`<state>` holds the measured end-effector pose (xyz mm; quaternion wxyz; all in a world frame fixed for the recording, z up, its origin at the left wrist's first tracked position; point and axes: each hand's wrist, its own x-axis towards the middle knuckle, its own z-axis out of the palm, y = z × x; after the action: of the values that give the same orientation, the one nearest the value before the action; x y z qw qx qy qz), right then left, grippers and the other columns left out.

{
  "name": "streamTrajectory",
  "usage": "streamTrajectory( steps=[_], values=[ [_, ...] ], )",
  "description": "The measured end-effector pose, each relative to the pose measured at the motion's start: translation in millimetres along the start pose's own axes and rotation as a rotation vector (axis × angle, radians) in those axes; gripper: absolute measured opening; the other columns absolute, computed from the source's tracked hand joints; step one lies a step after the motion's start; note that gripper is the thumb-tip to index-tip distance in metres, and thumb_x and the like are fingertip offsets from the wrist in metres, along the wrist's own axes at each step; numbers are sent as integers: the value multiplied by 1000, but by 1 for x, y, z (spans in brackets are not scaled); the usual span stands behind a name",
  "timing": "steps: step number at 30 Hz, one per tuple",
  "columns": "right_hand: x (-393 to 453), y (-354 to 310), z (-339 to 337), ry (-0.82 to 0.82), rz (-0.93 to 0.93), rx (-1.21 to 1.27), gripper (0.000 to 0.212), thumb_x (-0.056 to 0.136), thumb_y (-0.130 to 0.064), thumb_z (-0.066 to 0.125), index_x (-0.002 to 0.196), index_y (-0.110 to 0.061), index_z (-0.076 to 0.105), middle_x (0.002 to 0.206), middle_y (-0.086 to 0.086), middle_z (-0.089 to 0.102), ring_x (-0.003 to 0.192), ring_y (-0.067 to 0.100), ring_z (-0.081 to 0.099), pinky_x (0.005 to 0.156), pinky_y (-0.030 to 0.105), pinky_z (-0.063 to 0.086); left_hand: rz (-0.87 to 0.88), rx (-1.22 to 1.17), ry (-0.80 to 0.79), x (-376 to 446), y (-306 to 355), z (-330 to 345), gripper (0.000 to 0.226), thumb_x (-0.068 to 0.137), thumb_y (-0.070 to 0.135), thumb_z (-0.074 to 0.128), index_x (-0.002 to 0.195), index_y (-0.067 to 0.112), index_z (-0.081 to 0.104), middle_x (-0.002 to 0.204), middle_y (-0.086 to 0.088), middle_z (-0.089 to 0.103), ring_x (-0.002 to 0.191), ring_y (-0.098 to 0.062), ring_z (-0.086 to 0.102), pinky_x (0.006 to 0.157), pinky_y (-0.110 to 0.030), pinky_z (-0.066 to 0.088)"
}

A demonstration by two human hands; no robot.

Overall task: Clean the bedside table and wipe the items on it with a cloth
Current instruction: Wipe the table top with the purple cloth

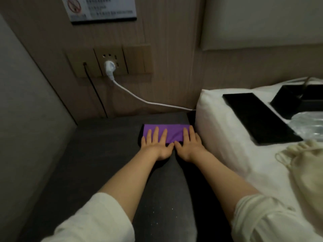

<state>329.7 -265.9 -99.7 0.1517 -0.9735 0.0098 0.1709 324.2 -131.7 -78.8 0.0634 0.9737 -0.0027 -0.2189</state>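
Both hands flat, fingers straight, pressing the folded purple cloth (172, 132) onto the dark grey counter (97, 154): left hand (157, 143) on the cloth's 9 o'clock half, right hand (188, 144) on its 3 o'clock end, thumbs nearly touching at the cloth's 6 o'clock edge. Cloth sits at the counter's 12–1 o'clock corner, near the wall and just beside the white bed (227, 137). At 12 o'clock, wall socket panel (108, 61) with white plug (109, 67), its cable (148, 102) running toward 3 o'clock; on the bed at 3 o'clock a flat black slab (258, 117), a black box (297, 98) and a cream drawstring bag (304, 159).
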Motion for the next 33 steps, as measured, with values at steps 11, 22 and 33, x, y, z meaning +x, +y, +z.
streamTrajectory(
  steps=[11, 22, 33],
  values=[
    [-140, 12, 37, 15, 48, 10, 75, 100, -53, 22, 152, -14, -14, 158, 6, -26, 147, 28, -20, 119, 37, -5, 23, 46, -78, -116, 1, 53, 70, 95, 63, 14, 147, 34, -22, 152, 0, -35, 142, -25, -29, 116, -45, -14],
    [-249, 33, 64, 93, 42, 304, 72, 101, -40, 36, 155, -13, -2, 162, 7, -11, 148, 24, 10, 117, 31, 16, 128, 115, -78, -189, 6, 88, 75, 93, 65, 22, 148, 35, -19, 154, 0, -32, 143, -25, -27, 116, -45, -11],
    [-270, 33, 56, 171, 238, 481, 52, 100, -35, 38, 145, -9, 33, 137, 14, 52, 122, 29, 54, 91, 32, 44, 341, 30, 7, -176, 39, 66, 54, 98, 57, 26, 149, 42, 21, 162, 8, 2, 149, -20, -2, 116, -52, 6]
  ],
)
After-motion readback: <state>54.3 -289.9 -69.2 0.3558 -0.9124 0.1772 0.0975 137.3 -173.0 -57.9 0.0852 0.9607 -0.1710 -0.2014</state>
